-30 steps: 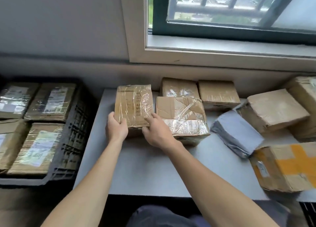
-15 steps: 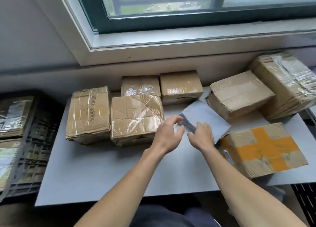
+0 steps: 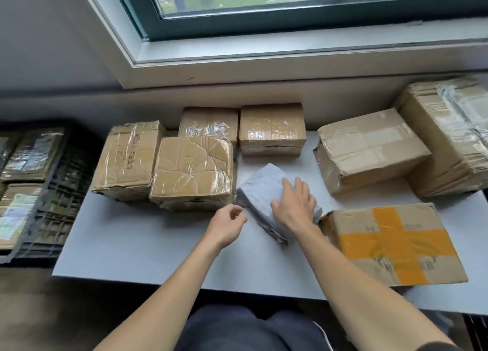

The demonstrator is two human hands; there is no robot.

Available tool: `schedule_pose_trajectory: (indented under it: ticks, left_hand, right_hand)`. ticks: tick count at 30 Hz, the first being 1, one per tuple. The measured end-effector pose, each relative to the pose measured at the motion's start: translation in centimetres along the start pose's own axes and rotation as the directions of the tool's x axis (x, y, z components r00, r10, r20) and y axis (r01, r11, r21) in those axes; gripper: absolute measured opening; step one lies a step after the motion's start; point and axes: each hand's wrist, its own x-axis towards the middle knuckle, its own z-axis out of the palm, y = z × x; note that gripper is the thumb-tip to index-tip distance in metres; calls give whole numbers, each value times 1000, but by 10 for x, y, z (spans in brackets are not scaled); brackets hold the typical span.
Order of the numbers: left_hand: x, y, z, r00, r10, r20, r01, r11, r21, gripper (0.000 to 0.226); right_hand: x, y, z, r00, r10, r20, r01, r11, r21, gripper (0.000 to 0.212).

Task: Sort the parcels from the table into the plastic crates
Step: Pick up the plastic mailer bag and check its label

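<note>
Our right hand (image 3: 295, 205) lies flat on top of the grey mailer bag (image 3: 257, 189), fingers spread and fairly straight, pressing on it rather than curling round it. The bag rests on the grey table (image 3: 132, 245), under our palm and reaching away from it to the far left. Our left hand (image 3: 227, 225) hovers just left of the right one, close to the bag's near edge, fingers loosely curled and holding nothing. Just right of our right wrist sits the box with the orange tape cross (image 3: 393, 245), close against the bag's end. Just beyond our left hand stands the crumpled taped box (image 3: 192, 171), and left of that, touching it, the box with printed characters (image 3: 126, 160). Beyond our right fingertips is a small taped box (image 3: 272, 128), and to their far right a large plain box (image 3: 369, 149). Well off to the left of both hands, beside the table's end, the black plastic crate (image 3: 56, 192) holds several labelled parcels (image 3: 29, 155).
</note>
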Motion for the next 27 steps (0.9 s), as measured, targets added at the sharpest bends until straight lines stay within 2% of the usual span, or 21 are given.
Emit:
schedule_pose_trajectory:
  ticks: [2,8,13,15,17,18,20,22,25,27]
  left_hand:
    - [-6,-13,-2,999,-44,0,44,999,-22,35]
    - [0,-53,-12,987,-163,17,163,971,-175,34]
    - [13,-79,-16,969,-211,130,242,922,-303,37]
    - [15,-88,-17,953,-211,217,274,907,-321,34]
    - [13,-99,-18,943,-188,276,269,917,-294,28]
    - [13,-106,-21,948,-158,276,233,937,-262,26]
    - [13,-121,-33,964,-90,249,142,970,-199,20]
    - [16,-137,-55,979,-64,194,91,987,-132,25]
    - [17,-165,-95,991,-93,96,94,996,-4,31]
    - [14,-185,-122,995,-83,47,80,995,58,33]
  right_hand:
    - [7,7,4,994,15,111,-7,997,-75,65]
    - [-12,-5,15,966,96,241,-73,992,-101,74]
    - [-51,-9,37,922,208,326,-195,978,-71,82]
    - [-67,-10,50,893,248,376,-247,968,-50,85]
    - [-86,-18,70,868,256,426,-302,952,42,88]
    - [-95,-25,80,867,249,432,-325,939,112,83]
    - [-114,-44,100,878,245,410,-370,892,259,55]
    - [-127,-67,120,891,241,385,-395,831,392,38]
    - [-143,-105,144,905,231,357,-400,746,532,25]
    - [-151,-130,157,903,197,381,-405,684,607,25]
